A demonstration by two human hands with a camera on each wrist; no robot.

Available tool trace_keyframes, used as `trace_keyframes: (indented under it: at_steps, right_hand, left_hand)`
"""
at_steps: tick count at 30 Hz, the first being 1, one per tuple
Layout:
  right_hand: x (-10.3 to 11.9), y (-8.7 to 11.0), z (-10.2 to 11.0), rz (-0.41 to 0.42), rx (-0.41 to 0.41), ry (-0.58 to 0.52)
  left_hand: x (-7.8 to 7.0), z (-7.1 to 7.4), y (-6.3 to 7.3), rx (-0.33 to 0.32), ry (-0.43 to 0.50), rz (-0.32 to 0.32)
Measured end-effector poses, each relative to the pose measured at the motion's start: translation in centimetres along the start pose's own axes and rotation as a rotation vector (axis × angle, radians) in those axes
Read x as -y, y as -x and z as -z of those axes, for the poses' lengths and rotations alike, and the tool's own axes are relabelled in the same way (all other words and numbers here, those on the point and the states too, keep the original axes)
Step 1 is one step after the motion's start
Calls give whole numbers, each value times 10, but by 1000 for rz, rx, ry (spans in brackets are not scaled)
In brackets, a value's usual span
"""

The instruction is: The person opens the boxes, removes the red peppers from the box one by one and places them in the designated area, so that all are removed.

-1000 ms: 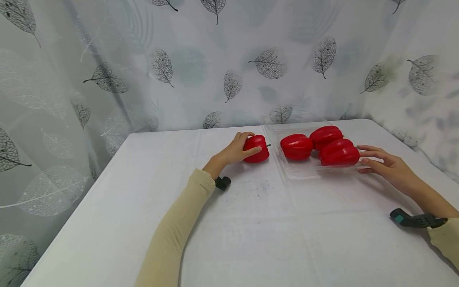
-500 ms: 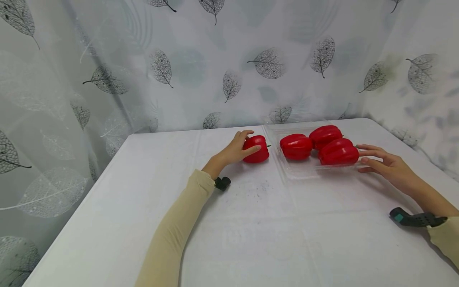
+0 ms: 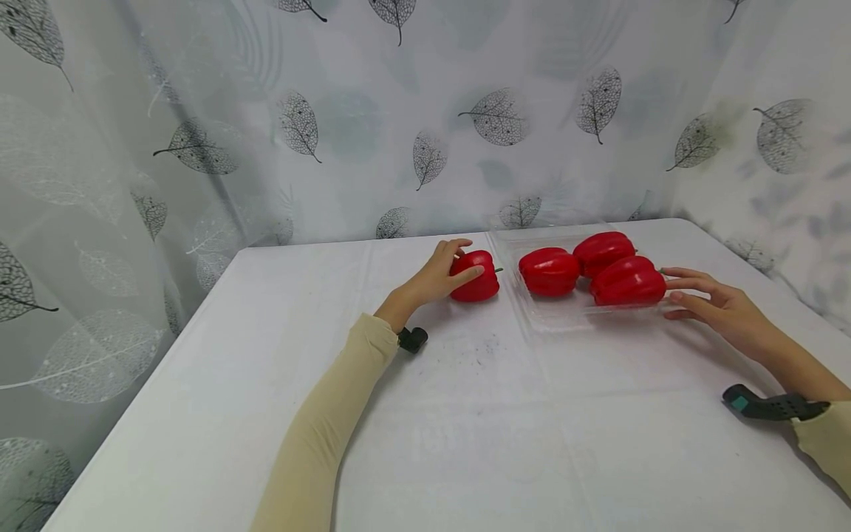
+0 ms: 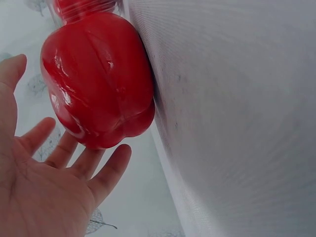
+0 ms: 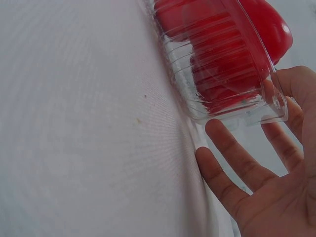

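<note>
In the head view, a glossy red bell pepper (image 3: 480,287) with a green stem sits on the white table, left of a clear plastic container. My left hand (image 3: 432,279) lies beside it with fingers spread loosely around its left end. The left wrist view shows the bell pepper (image 4: 101,81) with the palm apart from it, the thumb clear and the fingertips right at its lower end. Several red peppers (image 3: 628,282) lie in the container (image 3: 552,323). My right hand (image 3: 721,310) is at the container's right side, fingers loosely spread, with fingertips right at the rim (image 5: 274,118).
The white-covered table (image 3: 465,443) reaches back to a curtain (image 3: 359,111) with a leaf print. The container's raised clear lid (image 3: 552,219) stands at its back. A dark strap (image 3: 764,405) is on the right wrist, and a small black device (image 3: 414,340) on the left.
Almost nothing differs. The left hand's upper fingers have lifted very slightly; the peppers, the container and the right hand stay where they were.
</note>
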State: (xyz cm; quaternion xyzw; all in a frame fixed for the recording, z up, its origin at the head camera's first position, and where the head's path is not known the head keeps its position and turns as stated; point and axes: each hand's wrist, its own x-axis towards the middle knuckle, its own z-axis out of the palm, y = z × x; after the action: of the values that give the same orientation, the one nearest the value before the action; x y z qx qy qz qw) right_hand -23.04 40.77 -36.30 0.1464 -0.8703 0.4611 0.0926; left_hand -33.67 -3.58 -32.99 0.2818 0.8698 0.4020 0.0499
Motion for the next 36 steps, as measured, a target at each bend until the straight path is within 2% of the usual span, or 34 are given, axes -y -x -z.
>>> trace_keyframes:
  at_steps: [10,18,29,36]
  right_hand:
    - [0,-1,0,-2,1,-13]
    - [0,0,-1,-11,-2,0]
    - [0,0,-1,-3,-4,-2]
    - [0,-1,0,26,6,-19]
  left_hand:
    - [-1,-1,0,-19,7,-36]
    - [-6,-2,-1,-23,9,-92]
    - [-16,-3,-1,-6,5,-78]
    - [-22,-5,-2,-19,-22,-137]
